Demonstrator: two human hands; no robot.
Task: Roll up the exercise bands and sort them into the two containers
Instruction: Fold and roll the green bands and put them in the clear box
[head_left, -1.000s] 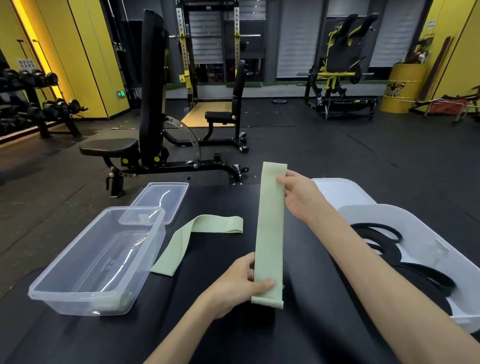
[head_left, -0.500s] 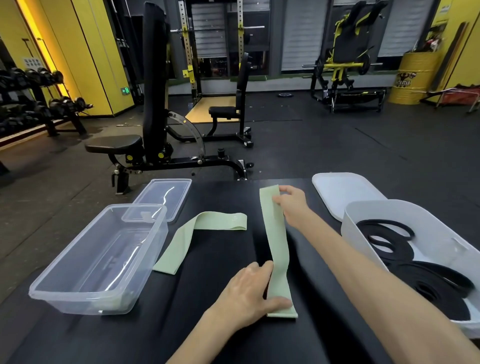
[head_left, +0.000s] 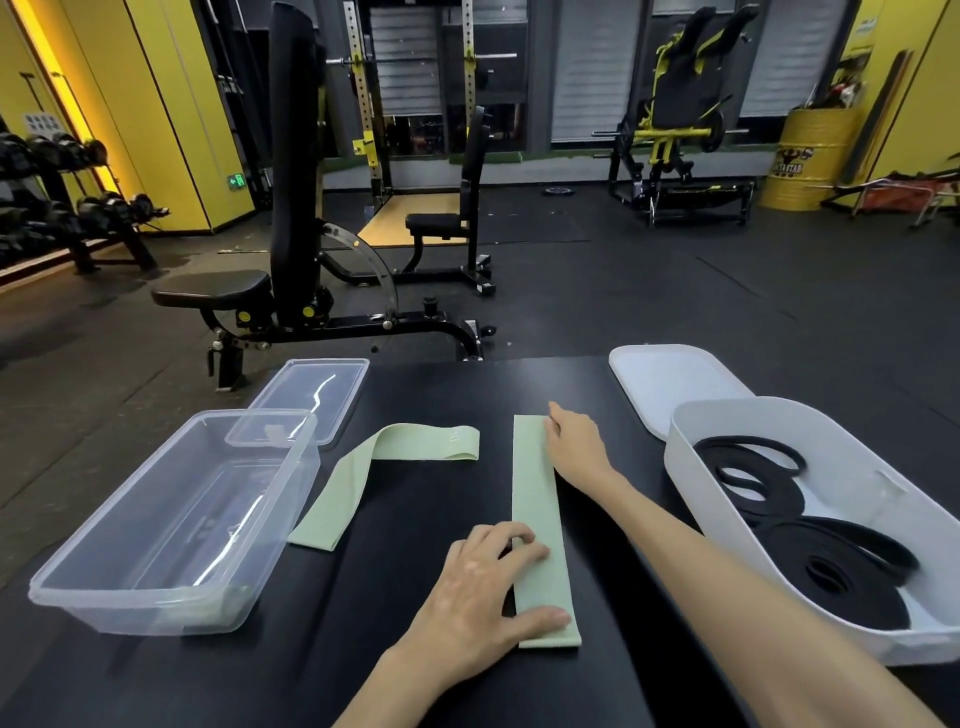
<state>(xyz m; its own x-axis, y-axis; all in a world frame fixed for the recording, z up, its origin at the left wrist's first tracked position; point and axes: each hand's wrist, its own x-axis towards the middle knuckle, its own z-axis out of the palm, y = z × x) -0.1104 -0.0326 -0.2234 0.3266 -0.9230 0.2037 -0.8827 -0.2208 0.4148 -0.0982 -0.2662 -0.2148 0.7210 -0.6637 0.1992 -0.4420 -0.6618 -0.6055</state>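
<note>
A pale green exercise band (head_left: 535, 499) lies flat and straight on the black table (head_left: 447, 384), running away from me. My left hand (head_left: 483, 597) presses its near end, thumb across the band and fingers curled at its left edge. My right hand (head_left: 576, 447) holds down the far right corner with its fingertips. A second green band (head_left: 363, 467) lies bent and unrolled to the left. The clear plastic container (head_left: 130, 618) stands at the left, with something green low at its near end. The white container (head_left: 691, 467) at the right holds several coiled black bands (head_left: 831, 566).
A clear lid (head_left: 311, 395) lies behind the clear container and a white lid (head_left: 670, 379) behind the white one. Beyond the table's far edge stands a black adjustable weight bench (head_left: 291, 234), with racks and machines farther back on the gym floor.
The green band, held up off the table a second ago, has been lowered and laid flat. Both hands came down with it and now press its two ends.
</note>
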